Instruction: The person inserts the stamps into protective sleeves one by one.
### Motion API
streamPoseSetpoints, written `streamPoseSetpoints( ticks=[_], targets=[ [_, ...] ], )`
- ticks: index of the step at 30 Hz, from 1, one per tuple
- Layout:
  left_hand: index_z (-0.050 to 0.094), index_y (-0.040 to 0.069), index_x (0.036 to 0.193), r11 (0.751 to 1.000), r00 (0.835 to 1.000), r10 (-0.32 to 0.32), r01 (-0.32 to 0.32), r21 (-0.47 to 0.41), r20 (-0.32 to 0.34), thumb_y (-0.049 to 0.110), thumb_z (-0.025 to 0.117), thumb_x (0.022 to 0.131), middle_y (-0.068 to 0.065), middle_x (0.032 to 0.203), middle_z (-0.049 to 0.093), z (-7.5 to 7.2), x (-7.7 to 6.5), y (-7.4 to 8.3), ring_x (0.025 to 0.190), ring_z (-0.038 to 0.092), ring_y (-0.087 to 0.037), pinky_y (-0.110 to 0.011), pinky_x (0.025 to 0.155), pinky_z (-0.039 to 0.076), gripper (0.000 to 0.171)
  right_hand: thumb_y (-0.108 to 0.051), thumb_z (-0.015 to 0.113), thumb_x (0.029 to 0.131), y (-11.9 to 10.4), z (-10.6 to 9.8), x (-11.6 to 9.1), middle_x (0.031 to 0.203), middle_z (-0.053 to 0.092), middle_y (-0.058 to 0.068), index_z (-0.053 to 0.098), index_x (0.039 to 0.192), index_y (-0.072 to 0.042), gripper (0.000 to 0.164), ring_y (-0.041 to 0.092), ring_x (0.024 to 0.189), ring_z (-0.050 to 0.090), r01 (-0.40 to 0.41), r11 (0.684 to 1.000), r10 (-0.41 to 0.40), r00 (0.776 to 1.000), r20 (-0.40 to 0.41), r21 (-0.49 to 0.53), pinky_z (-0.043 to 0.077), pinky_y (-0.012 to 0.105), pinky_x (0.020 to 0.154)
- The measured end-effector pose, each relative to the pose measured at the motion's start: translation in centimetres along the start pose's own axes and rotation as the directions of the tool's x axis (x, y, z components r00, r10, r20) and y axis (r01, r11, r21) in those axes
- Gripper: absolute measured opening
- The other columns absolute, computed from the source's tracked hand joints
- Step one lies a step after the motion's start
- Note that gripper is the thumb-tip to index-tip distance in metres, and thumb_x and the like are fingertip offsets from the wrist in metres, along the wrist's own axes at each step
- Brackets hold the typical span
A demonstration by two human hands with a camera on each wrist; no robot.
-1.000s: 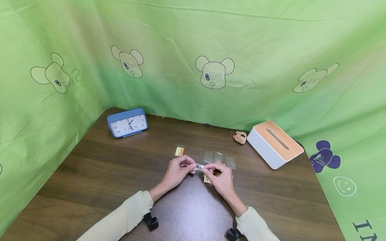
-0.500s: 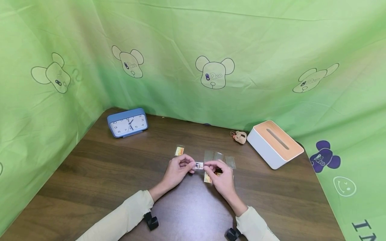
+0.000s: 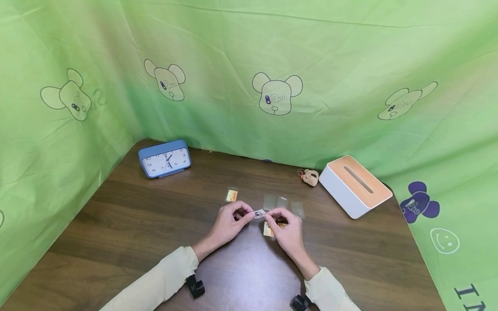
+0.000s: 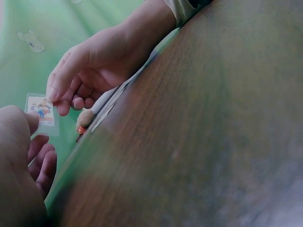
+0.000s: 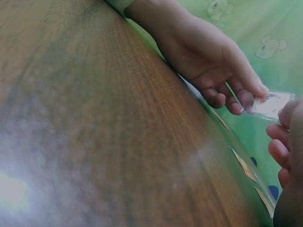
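A small picture card (image 3: 259, 214) is held between both hands above the table. In the left wrist view, clear plastic of a sleeve (image 4: 55, 128) shows around the card with its small figures. The left hand (image 3: 228, 223) pinches one end between thumb and fingers. At the other end, the right hand (image 3: 287, 229) pinches with thumb and forefinger. Partly hidden by the right hand lies a yellow-orange card (image 3: 268, 230), with a bit of another beside it. Just beyond the hands lie three clear sleeves (image 3: 297, 209). A sleeved orange card (image 3: 231, 195) lies beyond the left hand.
At the back left of the wooden table (image 3: 116, 224) stands a blue clock (image 3: 165, 159). A white tissue box (image 3: 355, 185) with a wood-coloured lid stands at the right, a small plush keychain (image 3: 310, 177) beside it. A green curtain (image 3: 218, 86) hangs behind.
The card has turned in the fingers and now slants, its right end higher. The left fingertips have shifted slightly right. The right hand stays almost in place.
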State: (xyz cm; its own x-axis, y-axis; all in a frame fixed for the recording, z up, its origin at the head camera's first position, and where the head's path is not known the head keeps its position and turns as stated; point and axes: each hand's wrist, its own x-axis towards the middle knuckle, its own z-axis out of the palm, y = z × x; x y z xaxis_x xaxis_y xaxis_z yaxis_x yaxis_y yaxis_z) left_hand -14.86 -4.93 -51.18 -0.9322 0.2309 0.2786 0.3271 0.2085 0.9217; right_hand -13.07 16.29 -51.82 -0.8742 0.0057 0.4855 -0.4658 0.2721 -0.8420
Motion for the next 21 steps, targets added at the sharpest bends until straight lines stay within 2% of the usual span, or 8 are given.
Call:
streamPoseSetpoints(
  ticks=[3,6,12,18,21],
  targets=[
    [0.078,0.011,0.096,0.995,0.999,0.05,-0.051,0.086,0.007,0.007,0.085,0.097,0.004,0.088,0.072,-0.01,-0.08,-0.01,0.077,0.061,-0.004,-0.019,0.067,0.05,0.008,0.01,0.086,0.088,0.01,-0.05,0.0,0.086,0.079,0.01,0.082,0.094,-0.004,0.016,0.004,0.074,0.066,-0.02,1.0,0.02,1.0,-0.013,-0.001,0.054,0.016,0.068],
    [0.078,0.012,0.095,0.987,0.996,0.088,-0.09,0.133,0.022,0.009,0.085,0.097,0.006,0.089,0.07,0.03,-0.16,-0.2,0.079,0.06,-0.003,-0.02,0.066,0.048,0.008,0.008,0.086,0.09,-0.03,-0.11,-0.01,0.085,0.08,0.006,0.083,0.095,-0.007,0.016,0.005,0.073,0.067,-0.047,0.999,0.046,0.999,-0.013,-0.009,0.054,0.016,0.066],
    [0.079,0.008,0.103,0.989,0.994,0.104,-0.107,0.105,0.039,0.008,0.084,0.098,0.004,0.089,0.071,0.11,-0.15,-0.39,0.078,0.061,-0.004,-0.02,0.064,0.048,0.007,0.007,0.085,0.091,0.02,-0.19,-0.02,0.082,0.08,0.004,0.084,0.097,-0.007,0.015,0.006,0.07,0.066,-0.069,0.997,0.069,0.998,-0.008,-0.023,0.054,0.017,0.064],
    [0.08,0.01,0.097,0.983,0.989,0.145,-0.143,0.118,-0.004,0.005,0.085,0.096,0.005,0.084,0.069,0.07,-0.11,-0.48,0.074,0.057,-0.002,-0.019,0.062,0.045,0.007,0.004,0.087,0.091,0.02,-0.13,0.06,0.082,0.08,0.003,0.086,0.099,-0.008,0.015,0.006,0.071,0.065,-0.058,0.998,0.058,0.998,-0.004,-0.032,0.053,0.016,0.064],
    [0.081,0.011,0.095,0.98,0.989,0.146,-0.141,0.139,-0.026,0.005,0.086,0.095,0.006,0.082,0.069,-0.03,-0.08,-0.33,0.072,0.057,-0.001,-0.02,0.062,0.046,0.008,0.005,0.087,0.091,-0.04,-0.09,0.12,0.084,0.08,0.004,0.086,0.101,-0.009,0.017,0.007,0.072,0.065,-0.05,0.998,0.05,0.999,-0.005,-0.026,0.053,0.016,0.066]
  ],
)
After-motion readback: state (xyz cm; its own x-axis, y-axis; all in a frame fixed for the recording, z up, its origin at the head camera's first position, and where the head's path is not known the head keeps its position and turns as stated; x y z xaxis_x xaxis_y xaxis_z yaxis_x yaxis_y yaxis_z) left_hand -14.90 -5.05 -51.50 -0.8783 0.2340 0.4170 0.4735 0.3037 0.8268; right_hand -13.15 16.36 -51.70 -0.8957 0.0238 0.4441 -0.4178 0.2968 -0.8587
